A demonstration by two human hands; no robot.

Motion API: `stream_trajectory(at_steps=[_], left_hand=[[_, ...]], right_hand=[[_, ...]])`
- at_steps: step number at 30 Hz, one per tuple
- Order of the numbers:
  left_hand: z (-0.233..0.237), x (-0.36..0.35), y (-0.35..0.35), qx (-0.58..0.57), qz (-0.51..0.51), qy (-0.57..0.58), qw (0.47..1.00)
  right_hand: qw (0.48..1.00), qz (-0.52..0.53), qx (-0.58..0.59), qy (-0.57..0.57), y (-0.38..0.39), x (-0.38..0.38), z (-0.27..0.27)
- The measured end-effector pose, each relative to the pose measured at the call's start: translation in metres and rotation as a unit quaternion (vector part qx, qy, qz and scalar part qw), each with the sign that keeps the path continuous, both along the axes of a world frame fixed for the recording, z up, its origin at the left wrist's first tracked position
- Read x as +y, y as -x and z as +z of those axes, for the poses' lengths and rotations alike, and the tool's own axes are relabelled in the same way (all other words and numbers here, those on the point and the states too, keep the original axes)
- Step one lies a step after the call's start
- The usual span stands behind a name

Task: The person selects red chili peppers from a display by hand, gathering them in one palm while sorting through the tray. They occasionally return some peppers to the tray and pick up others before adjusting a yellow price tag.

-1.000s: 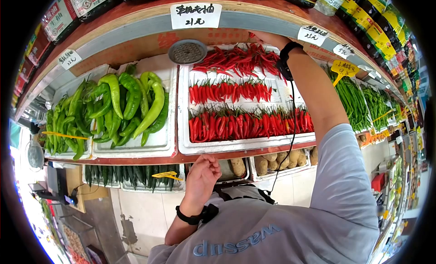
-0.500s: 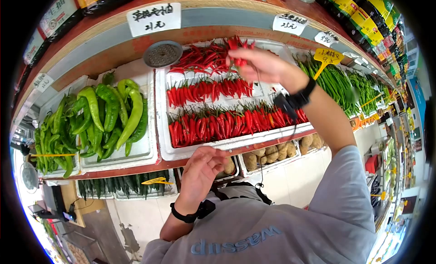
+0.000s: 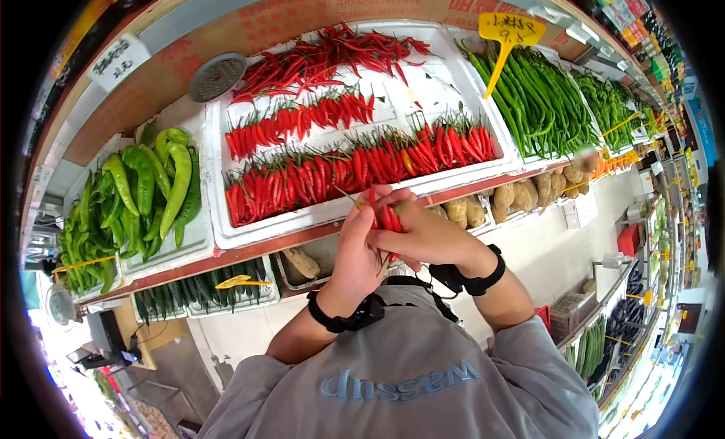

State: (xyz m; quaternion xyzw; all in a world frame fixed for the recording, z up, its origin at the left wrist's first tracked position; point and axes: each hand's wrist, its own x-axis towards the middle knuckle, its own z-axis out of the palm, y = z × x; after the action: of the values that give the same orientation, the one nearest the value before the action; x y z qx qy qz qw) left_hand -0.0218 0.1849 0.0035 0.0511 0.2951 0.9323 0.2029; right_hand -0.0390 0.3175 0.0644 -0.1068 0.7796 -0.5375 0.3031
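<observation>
My right hand [image 3: 430,231] is closed around a small bunch of red chili peppers [image 3: 390,218] in front of my chest. Touching it, my left hand [image 3: 353,242] pinches a red chili pepper [image 3: 371,197] by the fingertips, beside a green stem. Part of the bunch is hidden by my fingers. Just beyond both hands is a white foam tray [image 3: 264,231]. In it, red chilies stand side by side in a long front row [image 3: 317,178] and a shorter middle row [image 3: 302,118]. A loose heap of red chilies [image 3: 317,57] lies at the back.
Large green peppers [image 3: 140,182] lie to the left, with a round perforated metal dish [image 3: 217,78] behind. Long green chilies [image 3: 536,106] with a yellow price sign [image 3: 510,32] are on the right. Below the shelf edge are potatoes [image 3: 521,197] and cucumbers [image 3: 196,292].
My right hand has come down from the back heap to my chest, carrying red chilies. My left hand has moved right to meet it and now pinches a chili. The view has shifted too.
</observation>
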Motion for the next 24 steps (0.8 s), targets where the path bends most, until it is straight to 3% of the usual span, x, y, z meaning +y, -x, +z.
stream_trajectory(at_steps=[1, 2, 4, 5, 8, 10, 12, 14, 18, 20, 22, 24], left_hand=[[-0.005, 0.010, -0.003, -0.033, 0.009, -0.042, 0.999], [-0.011, 0.022, -0.004, -0.034, 0.006, -0.033, 0.999], [-0.012, 0.043, -0.005, -0.045, 0.084, -0.110, 0.989], [-0.011, 0.049, -0.008, -0.102, 0.097, -0.115, 0.983], [-0.011, 0.068, -0.010, -0.145, 0.129, -0.136, 0.972], [-0.011, 0.082, -0.013, -0.155, 0.135, -0.137, 0.969], [-0.011, 0.091, -0.015, -0.111, 0.168, -0.126, 0.972], [-0.016, 0.094, -0.014, -0.144, 0.202, -0.088, 0.965], [-0.021, 0.101, -0.018, -0.167, 0.187, -0.132, 0.959], [-0.028, 0.095, -0.021, -0.161, 0.091, -0.176, 0.967], [-0.027, 0.093, -0.027, -0.194, 0.095, -0.159, 0.963], [-0.032, 0.084, -0.036, -0.198, 0.036, -0.109, 0.973]], right_hand=[[0.997, 0.005, -0.029, -0.069, 0.000, 0.005, 0.007], [0.998, 0.003, -0.031, -0.060, -0.003, 0.010, -0.002], [0.969, -0.028, 0.202, -0.136, -0.009, 0.014, -0.017], [0.975, -0.061, 0.158, -0.145, -0.014, 0.020, -0.020], [0.966, -0.145, 0.206, -0.062, -0.026, 0.033, -0.038], [0.967, -0.136, 0.194, -0.090, -0.031, 0.045, -0.040], [0.962, -0.163, 0.219, 0.014, -0.036, 0.060, -0.045], [0.972, -0.151, 0.176, 0.037, -0.040, 0.076, -0.047], [0.960, -0.207, 0.149, 0.119, -0.049, 0.103, -0.064], [0.951, -0.194, -0.011, 0.242, -0.052, 0.120, -0.064], [0.954, -0.159, -0.003, 0.254, -0.055, 0.137, -0.066], [0.959, -0.134, 0.059, 0.242, -0.060, 0.153, -0.081]])
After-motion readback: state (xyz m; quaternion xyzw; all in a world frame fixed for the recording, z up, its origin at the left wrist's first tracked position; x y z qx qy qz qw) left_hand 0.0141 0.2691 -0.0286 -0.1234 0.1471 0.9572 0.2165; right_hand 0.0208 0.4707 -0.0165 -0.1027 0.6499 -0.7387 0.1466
